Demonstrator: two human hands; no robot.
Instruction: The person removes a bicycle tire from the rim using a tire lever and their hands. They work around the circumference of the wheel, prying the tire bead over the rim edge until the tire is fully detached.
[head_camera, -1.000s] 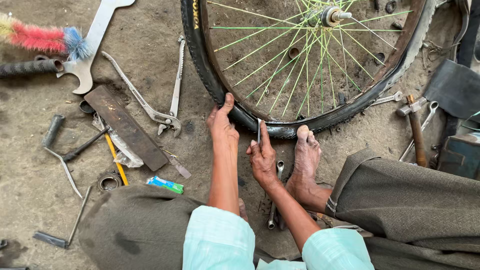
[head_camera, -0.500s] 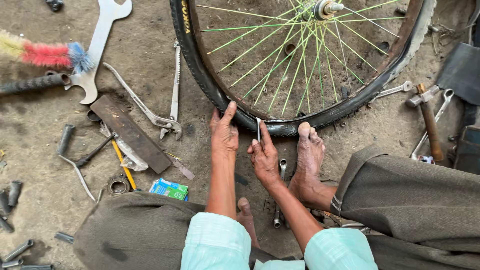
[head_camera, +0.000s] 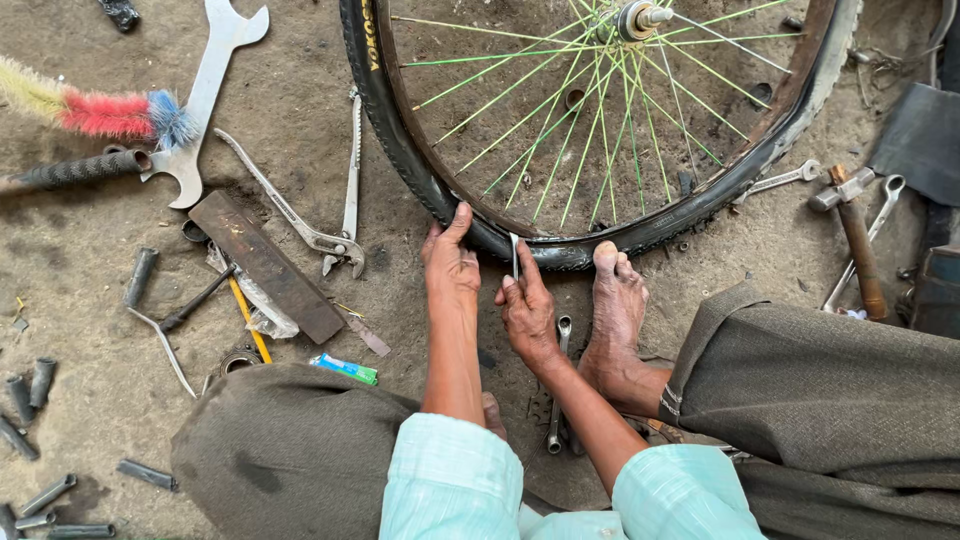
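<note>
A bicycle wheel (head_camera: 560, 130) with green spokes and a black tyre (head_camera: 400, 150) lies flat on the dirt. My left hand (head_camera: 450, 260) presses on the tyre's near edge, thumb over the rim. Beside it my right hand (head_camera: 525, 310) grips a thin metal lever (head_camera: 514, 255) that stands upright against the tyre. My bare right foot (head_camera: 618, 300) rests its toes on the tyre just right of the hands.
Pliers (head_camera: 330, 215), a large flat wrench (head_camera: 205, 95), a rusty metal bar (head_camera: 265, 265) and a brush (head_camera: 95, 110) lie at left. A hammer (head_camera: 855, 235) and spanners (head_camera: 785, 180) lie at right. A spanner (head_camera: 558, 385) lies under my forearm. Small metal tubes (head_camera: 30, 385) are scattered at lower left.
The view has shifted slightly and the wheel sits higher in it. Both hands stay at the same spot on the tyre, the right still holding the lever.
</note>
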